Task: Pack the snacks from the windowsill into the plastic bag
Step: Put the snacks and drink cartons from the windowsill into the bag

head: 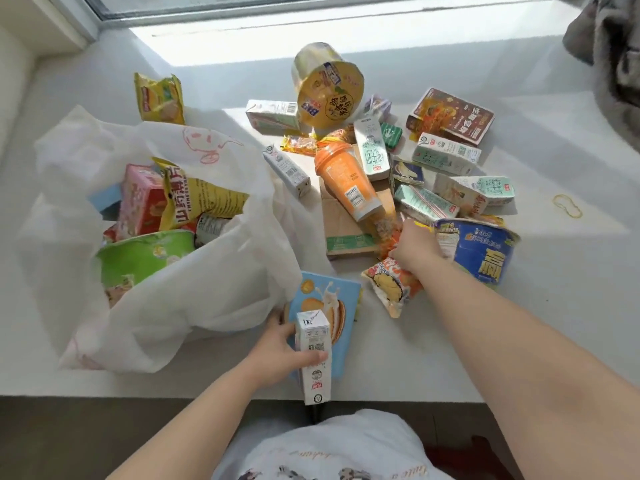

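Observation:
The white plastic bag [194, 278] lies open on the left of the windowsill [519, 323], holding a pink box [142, 199], a yellow chip packet [197, 199] and a green bowl [142, 254]. My left hand [277, 355] grips a white milk carton [313, 355] upright near the front edge, over a blue biscuit box [332, 306]. My right hand [414, 249] is closed on an orange snack packet [391, 285] beside a blue noodle bowl [481, 251]. Several milk cartons, an orange cup [346, 181] and a yellow noodle tub [327, 88] lie scattered behind.
A brown noodle box [453, 116] sits at the back right, a yellow packet [161, 98] at the back left. A rubber band [567, 205] lies at the right. Grey cloth [609, 46] hangs in the top right corner. A flat cardboard piece [343, 226] lies under the cup.

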Tool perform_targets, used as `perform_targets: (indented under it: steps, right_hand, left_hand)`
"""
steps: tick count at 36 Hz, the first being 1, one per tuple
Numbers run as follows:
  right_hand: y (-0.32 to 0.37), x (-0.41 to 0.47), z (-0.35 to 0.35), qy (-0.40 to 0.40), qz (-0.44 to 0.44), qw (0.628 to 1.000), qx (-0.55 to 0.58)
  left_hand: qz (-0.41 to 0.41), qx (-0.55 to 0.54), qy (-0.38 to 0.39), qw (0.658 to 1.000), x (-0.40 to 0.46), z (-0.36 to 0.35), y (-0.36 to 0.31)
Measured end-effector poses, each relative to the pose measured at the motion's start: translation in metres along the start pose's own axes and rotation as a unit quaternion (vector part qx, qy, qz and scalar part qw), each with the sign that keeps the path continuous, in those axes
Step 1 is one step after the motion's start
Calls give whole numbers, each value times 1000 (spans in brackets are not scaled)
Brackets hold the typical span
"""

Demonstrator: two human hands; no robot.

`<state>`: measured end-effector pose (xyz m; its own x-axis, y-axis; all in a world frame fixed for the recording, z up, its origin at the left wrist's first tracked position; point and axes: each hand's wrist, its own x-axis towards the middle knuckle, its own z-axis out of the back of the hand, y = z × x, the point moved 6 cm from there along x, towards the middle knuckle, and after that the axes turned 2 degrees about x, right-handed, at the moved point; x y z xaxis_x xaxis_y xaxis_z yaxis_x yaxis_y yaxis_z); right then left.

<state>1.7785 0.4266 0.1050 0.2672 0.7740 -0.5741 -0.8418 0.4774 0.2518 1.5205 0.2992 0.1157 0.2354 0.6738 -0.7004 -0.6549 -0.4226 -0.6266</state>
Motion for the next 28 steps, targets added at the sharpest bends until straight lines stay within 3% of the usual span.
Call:
perform_targets:
  steps: [8,14,21,28]
  right_hand:
    - [-13,-26,-1,-57,-13,998,9]
    - [-4,-60,59,-186,35,980,68]
    - [51,-113,147,-328,127,930,110]
    - [157,-151,161,-272,278,914,114]
  left_hand:
    - [-16,-9,-5,1000,-8,3,-12]
    - [-54,-137,4,989,-21,0,-55]
    - [-176,-241,30,954,-54,42,-126]
    - [-283,-363,-98,883,-119,160,-130]
